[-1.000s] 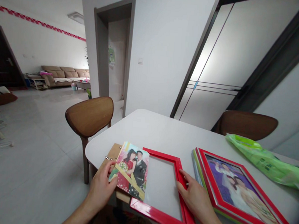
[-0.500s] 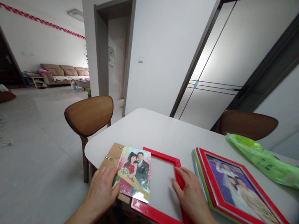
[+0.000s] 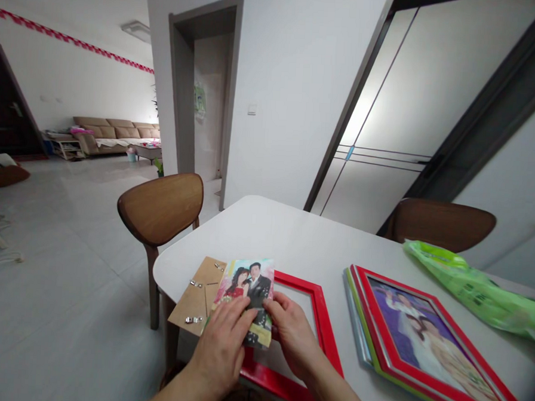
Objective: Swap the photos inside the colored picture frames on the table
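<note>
A printed photo (image 3: 250, 283) of two people lies over the left side of an empty red picture frame (image 3: 321, 314) on the white table (image 3: 301, 241). My left hand (image 3: 224, 348) rests flat on the photo's lower part with fingers stretched out. My right hand (image 3: 290, 333) grips the photo's right edge with thumb and fingers over the frame's glass. A brown backing board (image 3: 197, 295) with metal clips lies just left of the photo, at the table's near-left edge.
A stack of framed pictures (image 3: 426, 340), the top one red, lies to the right. A green plastic bag (image 3: 473, 289) sits behind it. Two wooden chairs (image 3: 162, 207) (image 3: 441, 221) stand at the table's left and far side. Beyond are a doorway and a living room with a sofa.
My right hand left the frame's right rail and came left onto the photo's edge. My left hand slid right over the photo. The photo shifted further over the frame.
</note>
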A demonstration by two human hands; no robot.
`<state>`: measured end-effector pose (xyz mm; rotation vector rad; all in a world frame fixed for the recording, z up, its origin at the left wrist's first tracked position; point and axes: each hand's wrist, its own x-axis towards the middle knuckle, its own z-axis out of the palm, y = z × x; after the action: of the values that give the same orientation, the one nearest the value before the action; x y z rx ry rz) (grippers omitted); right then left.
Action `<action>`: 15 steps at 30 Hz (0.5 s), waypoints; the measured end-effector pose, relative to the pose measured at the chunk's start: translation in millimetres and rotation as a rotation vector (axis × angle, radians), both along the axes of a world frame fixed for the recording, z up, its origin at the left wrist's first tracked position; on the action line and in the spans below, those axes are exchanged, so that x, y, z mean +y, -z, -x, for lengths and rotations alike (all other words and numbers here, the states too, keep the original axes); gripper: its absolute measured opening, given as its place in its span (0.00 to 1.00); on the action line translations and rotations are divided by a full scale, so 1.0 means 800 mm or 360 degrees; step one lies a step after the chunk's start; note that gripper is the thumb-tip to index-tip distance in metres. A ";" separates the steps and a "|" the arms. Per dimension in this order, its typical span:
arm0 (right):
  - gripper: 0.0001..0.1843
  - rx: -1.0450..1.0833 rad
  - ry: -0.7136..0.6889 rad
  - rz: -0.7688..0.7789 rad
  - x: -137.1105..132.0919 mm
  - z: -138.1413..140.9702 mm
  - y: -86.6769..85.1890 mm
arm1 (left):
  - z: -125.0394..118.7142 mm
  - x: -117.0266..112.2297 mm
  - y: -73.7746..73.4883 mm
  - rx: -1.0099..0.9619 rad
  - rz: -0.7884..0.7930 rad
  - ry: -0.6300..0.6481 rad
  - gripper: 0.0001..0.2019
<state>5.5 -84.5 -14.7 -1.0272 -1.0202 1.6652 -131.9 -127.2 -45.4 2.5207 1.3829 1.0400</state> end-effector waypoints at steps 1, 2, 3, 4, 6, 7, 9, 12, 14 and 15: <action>0.16 0.0051 0.0009 -0.0037 -0.003 -0.001 -0.007 | -0.002 0.002 -0.004 -0.0107 -0.0080 0.0041 0.27; 0.17 0.0095 0.0016 -0.0073 -0.006 -0.002 -0.012 | -0.004 0.003 -0.008 -0.0242 -0.0140 0.0067 0.26; 0.19 0.0118 0.0032 -0.0096 -0.009 -0.004 -0.015 | -0.007 0.003 -0.012 -0.0402 -0.0172 0.0065 0.25; 0.20 0.0122 0.0072 -0.0088 -0.012 -0.006 -0.015 | -0.012 0.003 -0.017 -0.0575 -0.0172 0.0031 0.23; 0.23 0.0116 0.0175 0.0034 -0.016 -0.010 -0.006 | -0.024 0.001 -0.022 -0.0922 -0.0077 -0.0109 0.20; 0.23 0.0142 0.0219 0.0118 -0.017 -0.012 0.000 | -0.031 -0.001 -0.023 -0.1077 0.0006 -0.0184 0.19; 0.20 0.0277 0.0259 0.0229 -0.016 -0.016 0.015 | -0.045 -0.004 -0.022 -0.1335 0.0172 -0.0302 0.17; 0.14 0.0461 0.0470 0.0187 -0.011 -0.028 0.030 | -0.062 -0.008 -0.017 -0.1569 0.0367 -0.0295 0.16; 0.13 0.0455 0.0613 0.0133 -0.006 -0.043 0.032 | -0.065 -0.009 -0.014 -0.1599 0.0485 -0.0165 0.17; 0.13 0.0423 0.0638 0.0115 -0.003 -0.052 0.031 | -0.064 -0.010 -0.014 -0.1587 0.0545 -0.0096 0.19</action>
<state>47.2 -87.2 -39.9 -0.9527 -0.5417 1.4633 -80.4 -135.1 -34.3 1.3559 1.1502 1.5678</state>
